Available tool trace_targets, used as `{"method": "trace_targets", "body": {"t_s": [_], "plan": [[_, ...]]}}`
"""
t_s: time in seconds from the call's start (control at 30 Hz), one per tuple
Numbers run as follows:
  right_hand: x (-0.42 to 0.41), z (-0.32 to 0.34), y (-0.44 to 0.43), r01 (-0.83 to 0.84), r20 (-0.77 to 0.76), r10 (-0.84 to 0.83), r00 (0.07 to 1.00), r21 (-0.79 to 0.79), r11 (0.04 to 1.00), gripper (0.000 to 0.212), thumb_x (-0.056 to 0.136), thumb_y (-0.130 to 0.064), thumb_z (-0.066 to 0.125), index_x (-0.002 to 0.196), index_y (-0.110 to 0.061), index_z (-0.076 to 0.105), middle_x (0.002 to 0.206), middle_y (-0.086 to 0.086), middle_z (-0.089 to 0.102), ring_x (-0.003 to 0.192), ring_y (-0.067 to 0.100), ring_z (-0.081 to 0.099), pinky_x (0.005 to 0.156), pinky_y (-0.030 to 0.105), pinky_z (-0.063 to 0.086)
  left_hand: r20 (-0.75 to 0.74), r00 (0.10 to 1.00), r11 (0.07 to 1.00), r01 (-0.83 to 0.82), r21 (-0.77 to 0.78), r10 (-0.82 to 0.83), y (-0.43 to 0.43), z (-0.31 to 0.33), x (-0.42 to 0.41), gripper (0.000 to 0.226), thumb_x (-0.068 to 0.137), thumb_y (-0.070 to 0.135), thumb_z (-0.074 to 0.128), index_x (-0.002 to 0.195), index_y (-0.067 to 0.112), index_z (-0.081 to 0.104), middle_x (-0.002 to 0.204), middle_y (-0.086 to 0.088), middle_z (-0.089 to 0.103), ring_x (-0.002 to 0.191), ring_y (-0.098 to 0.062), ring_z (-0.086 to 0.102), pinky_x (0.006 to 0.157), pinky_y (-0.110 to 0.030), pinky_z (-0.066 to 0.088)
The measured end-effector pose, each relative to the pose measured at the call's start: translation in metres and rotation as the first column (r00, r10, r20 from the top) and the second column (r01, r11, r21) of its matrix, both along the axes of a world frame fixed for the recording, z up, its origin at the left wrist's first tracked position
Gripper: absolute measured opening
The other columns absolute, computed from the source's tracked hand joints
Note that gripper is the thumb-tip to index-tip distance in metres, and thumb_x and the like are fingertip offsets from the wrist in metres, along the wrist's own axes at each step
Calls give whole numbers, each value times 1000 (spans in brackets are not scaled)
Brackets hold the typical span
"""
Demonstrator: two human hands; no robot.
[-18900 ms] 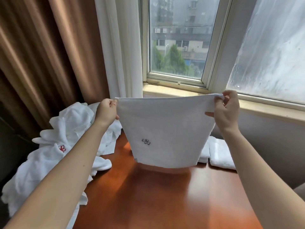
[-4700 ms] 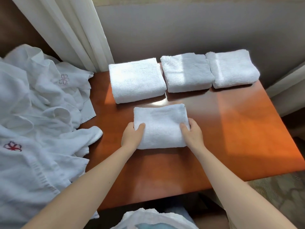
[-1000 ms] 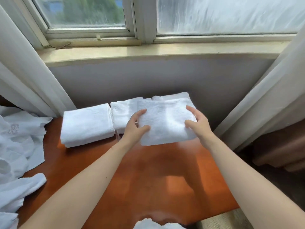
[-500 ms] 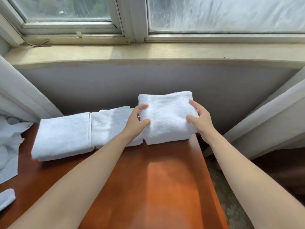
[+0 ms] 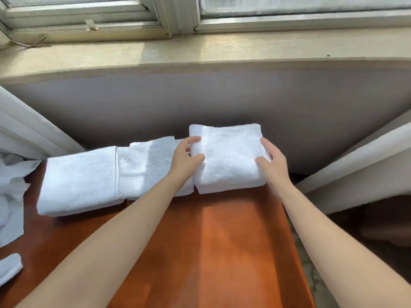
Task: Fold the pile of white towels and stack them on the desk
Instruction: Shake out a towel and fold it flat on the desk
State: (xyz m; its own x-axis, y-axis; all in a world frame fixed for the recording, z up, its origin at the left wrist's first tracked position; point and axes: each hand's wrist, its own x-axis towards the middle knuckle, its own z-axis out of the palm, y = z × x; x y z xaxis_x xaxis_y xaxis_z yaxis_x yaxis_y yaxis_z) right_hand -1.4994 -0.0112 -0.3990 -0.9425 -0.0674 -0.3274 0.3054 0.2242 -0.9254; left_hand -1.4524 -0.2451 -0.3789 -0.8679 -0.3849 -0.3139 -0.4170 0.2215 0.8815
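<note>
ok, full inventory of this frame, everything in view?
folded towels: three piles, white, in a row along the desk's far edge: left pile, middle pile, right pile
unfolded towels: heap, count unclear, white, desk's left edge
desk: one, reddish-brown wood
curtains: two, off-white, left curtain, right curtain
window sill: one, beige, above the grey wall
left hand: grips right pile's left side
right hand: grips its right side

No text, label, brand, number or sign can be read here; the folded white towels (image 5: 226,156), desk (image 5: 222,241) and windowsill (image 5: 200,52) bear no markings.
</note>
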Motion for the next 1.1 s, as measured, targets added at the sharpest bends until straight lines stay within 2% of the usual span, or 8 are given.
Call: {"method": "trace_targets", "body": {"t_s": [0.2,0.27,0.37,0.47,0.57,0.7,0.83,1.1], "plan": [[7,-7,-5,-114,17,113,993,207,972,60,94,-8,43,149,-32,42,141,-7,36,114,2,42,94,21,31,92,989,939,143,-313,-119,4,-4,10,59,85,11,59,138,33,49,142,2,34,116,-10,49,86,-22,44],[6,-3,-7,-96,-17,107,994,326,940,60,92,-10,44,147,-33,44,138,-9,33,118,9,43,91,27,34,48,972,845,224,-486,-230,8,-1,10,60,86,9,57,142,29,48,154,1,25,138,-16,32,98,-26,38],[12,6,-12,-12,-242,170,955,542,840,53,90,-16,52,141,-30,52,145,-4,38,131,20,36,103,38,37,91,913,774,388,-500,-398,10,-4,11,58,95,12,48,149,31,40,165,2,8,152,-15,-1,113,-30,19],[23,8,-11,-151,-280,409,869,636,757,51,87,-33,56,138,-33,55,146,-3,41,137,21,33,114,43,21,178,864,776,501,-383,-471,11,-14,21,55,104,25,38,156,33,21,164,9,-18,142,-10,-36,118,-37,15],[27,-1,-1,-359,-82,591,803,724,589,57,91,-35,46,148,-40,41,161,-3,22,150,17,11,120,49,-4,275,828,722,560,-405,-488,17,-23,24,58,106,36,34,158,33,10,161,8,-29,126,-8,-51,119,-49,15],[19,-1,3,-494,101,670,735,757,427,61,98,-31,33,155,-44,17,167,-6,-5,152,12,-12,118,57,-14,395,772,677,630,-380,-497,14,-18,10,59,105,39,35,158,35,8,161,4,-29,131,-18,-48,119,-52,13],[18,15,-6,-506,181,663,726,794,337,62,97,-27,30,155,-42,14,166,0,-1,153,18,-7,114,62,-15,384,776,660,628,-412,-500,10,-5,12,58,103,38,41,157,37,18,165,5,-18,146,-23,-31,117,-49,26],[82,44,-37,-368,-57,657,752,791,489,61,94,-20,46,153,-29,32,162,4,21,150,21,11,121,47,3,134,902,817,428,-387,-410,-1,16,108,53,99,32,49,150,36,36,163,7,16,151,-9,5,116,-38,21]]}}
